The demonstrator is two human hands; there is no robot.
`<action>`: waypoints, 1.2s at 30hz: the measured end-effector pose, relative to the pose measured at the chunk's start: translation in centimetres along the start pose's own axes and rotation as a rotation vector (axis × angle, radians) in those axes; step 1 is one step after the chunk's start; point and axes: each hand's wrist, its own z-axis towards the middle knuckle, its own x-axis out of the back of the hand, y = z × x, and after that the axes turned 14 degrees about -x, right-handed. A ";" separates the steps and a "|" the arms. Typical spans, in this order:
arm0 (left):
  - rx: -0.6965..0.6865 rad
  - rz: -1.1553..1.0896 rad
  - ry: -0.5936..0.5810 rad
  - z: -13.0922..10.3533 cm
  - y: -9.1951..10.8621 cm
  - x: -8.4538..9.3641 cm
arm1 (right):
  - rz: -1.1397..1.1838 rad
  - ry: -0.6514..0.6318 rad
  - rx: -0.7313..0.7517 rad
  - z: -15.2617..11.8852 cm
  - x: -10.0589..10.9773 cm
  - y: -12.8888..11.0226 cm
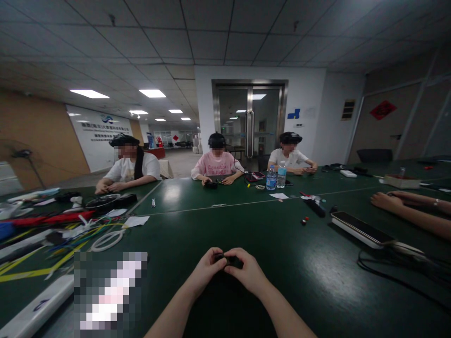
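Observation:
My left hand (207,270) and my right hand (246,270) meet above the near middle of the dark green table (190,234). Between their fingertips is a small dark object (227,257), mostly covered by the fingers and too small to name. The fingers and thumb of each hand are pinched together on it. Both forearms reach in from the bottom edge of the view.
Cables (107,240) and a white power strip (42,305) lie at left. At right are a phone on a white box (362,229), black cables and a person's hands (387,201). Two bottles (281,175) stand farther back. Three people sit across the table.

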 end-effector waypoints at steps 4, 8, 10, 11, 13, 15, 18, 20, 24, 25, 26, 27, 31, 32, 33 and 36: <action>0.022 0.036 -0.004 0.1 0.0 -0.1 | -0.036 -0.010 -0.022 -0.1 -0.2 -0.1; 0.005 0.037 0.019 0.1 0.0 -0.2 | -0.051 -0.017 -0.030 -0.1 -0.2 -0.2; 0.011 0.028 0.030 0.1 0.1 -0.3 | -0.053 -0.026 -0.034 -0.2 -0.1 -0.4; 0.015 0.025 0.034 0.1 0.2 -0.3 | -0.052 -0.030 -0.039 -0.2 0.0 -0.4; 0.019 0.018 0.042 0.0 0.4 -0.5 | -0.044 -0.035 -0.046 -0.3 0.1 -0.5; 0.022 0.005 0.052 0.0 0.6 -0.6 | -0.036 -0.036 -0.048 -0.4 0.1 -0.5; 0.024 -0.034 0.062 0.0 0.6 -0.7 | -0.035 -0.025 -0.036 -0.3 -0.1 -0.4; 0.022 -0.046 0.061 0.0 0.5 -0.7 | -0.032 -0.014 -0.032 -0.2 -0.2 -0.2; 0.035 -0.023 0.065 0.1 0.5 -0.6 | -0.018 -0.016 -0.041 0.2 -0.3 0.2; 0.038 -0.023 0.065 0.1 0.5 -0.6 | -0.019 -0.017 -0.042 0.2 -0.3 0.3; 0.040 -0.027 0.062 0.1 0.5 -0.6 | -0.020 -0.016 -0.044 0.2 -0.3 0.4; 0.039 -0.033 0.059 0.1 0.5 -0.6 | -0.019 -0.013 -0.044 0.3 -0.3 0.4; 0.018 -0.054 0.075 0.1 0.2 -0.4 | -0.001 0.009 -0.047 0.2 -0.3 0.4; 0.018 -0.056 0.082 0.2 0.1 -0.4 | 0.004 0.015 -0.052 0.2 -0.3 0.4; 0.019 -0.061 0.086 0.2 0.0 -0.4 | 0.008 0.019 -0.057 0.2 -0.3 0.4; 0.021 -0.081 0.086 0.2 0.0 -0.4 | 0.011 0.025 -0.077 0.3 -0.4 0.6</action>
